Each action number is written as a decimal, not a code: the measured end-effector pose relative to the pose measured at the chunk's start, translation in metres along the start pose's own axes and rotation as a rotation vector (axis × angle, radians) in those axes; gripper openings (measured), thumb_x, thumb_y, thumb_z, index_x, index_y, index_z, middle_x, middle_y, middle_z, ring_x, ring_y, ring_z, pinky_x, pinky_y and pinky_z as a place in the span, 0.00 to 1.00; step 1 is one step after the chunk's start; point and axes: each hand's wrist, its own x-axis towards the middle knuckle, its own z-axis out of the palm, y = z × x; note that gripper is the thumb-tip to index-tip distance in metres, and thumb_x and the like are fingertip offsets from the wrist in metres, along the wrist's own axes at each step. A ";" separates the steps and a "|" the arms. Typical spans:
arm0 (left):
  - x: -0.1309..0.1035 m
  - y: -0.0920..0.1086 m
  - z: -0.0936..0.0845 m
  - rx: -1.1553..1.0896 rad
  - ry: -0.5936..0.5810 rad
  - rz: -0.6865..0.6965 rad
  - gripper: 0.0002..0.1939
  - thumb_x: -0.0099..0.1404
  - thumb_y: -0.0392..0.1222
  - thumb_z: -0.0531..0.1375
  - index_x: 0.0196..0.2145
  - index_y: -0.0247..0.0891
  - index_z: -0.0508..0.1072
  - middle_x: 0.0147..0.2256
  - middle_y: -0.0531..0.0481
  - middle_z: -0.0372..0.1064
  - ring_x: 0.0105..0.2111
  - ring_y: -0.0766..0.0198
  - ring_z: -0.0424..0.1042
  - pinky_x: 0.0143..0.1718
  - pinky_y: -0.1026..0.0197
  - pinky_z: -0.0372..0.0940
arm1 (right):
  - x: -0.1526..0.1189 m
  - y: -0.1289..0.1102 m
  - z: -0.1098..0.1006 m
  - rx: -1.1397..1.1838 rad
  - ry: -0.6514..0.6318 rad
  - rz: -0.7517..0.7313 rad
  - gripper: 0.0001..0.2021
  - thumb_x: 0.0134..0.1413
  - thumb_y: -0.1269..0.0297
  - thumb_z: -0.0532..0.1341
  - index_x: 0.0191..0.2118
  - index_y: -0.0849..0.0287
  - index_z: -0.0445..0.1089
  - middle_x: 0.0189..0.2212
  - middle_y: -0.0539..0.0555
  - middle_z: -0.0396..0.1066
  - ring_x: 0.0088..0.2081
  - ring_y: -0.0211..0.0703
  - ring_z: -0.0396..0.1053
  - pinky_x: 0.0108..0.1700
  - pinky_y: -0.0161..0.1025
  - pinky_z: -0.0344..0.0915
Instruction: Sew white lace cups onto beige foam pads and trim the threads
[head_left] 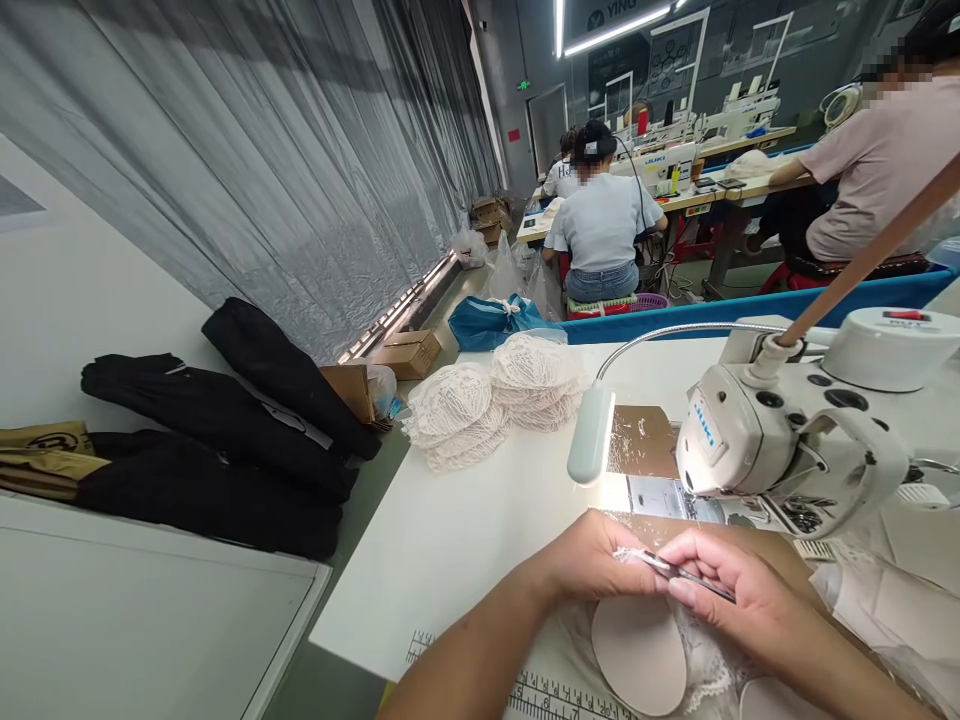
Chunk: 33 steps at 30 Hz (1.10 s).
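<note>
My left hand pinches the edge of a piece of white lace between thumb and fingers. Close against it, my right hand grips a slim metal tool, whose tip meets the lace at my left fingertips. Whether the tool is tweezers or thread snips I cannot tell. Below both hands lies a smooth beige bra cup, with lace beside it. A white sewing machine stands just beyond my right hand; its needle area is partly hidden.
Stacked lace cups sit at the table's far left. A lamp on a bendable neck hangs left of the machine head. Pale fabric lies at right. Co-workers sit at machines ahead. Black garments lie on the left.
</note>
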 end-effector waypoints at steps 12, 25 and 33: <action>0.000 -0.005 -0.003 0.121 0.007 -0.051 0.25 0.49 0.59 0.69 0.21 0.34 0.67 0.20 0.57 0.50 0.22 0.72 0.49 0.22 0.63 0.41 | 0.001 0.012 -0.005 0.027 -0.016 0.030 0.19 0.56 0.43 0.58 0.36 0.55 0.71 0.27 0.49 0.69 0.30 0.42 0.66 0.32 0.39 0.62; 0.005 -0.015 -0.002 0.141 -0.011 -0.065 0.24 0.46 0.60 0.71 0.26 0.34 0.76 0.23 0.55 0.63 0.25 0.68 0.61 0.25 0.66 0.55 | 0.008 0.010 -0.005 -0.063 0.045 0.042 0.18 0.58 0.45 0.55 0.32 0.55 0.67 0.26 0.48 0.65 0.28 0.40 0.62 0.30 0.37 0.60; -0.006 -0.015 -0.017 0.294 -0.084 0.017 0.25 0.51 0.60 0.68 0.39 0.38 0.79 0.34 0.52 0.72 0.37 0.60 0.70 0.38 0.64 0.63 | -0.047 0.037 -0.038 -0.425 0.177 0.076 0.20 0.48 0.44 0.65 0.44 0.48 0.73 0.39 0.52 0.76 0.40 0.54 0.72 0.39 0.43 0.68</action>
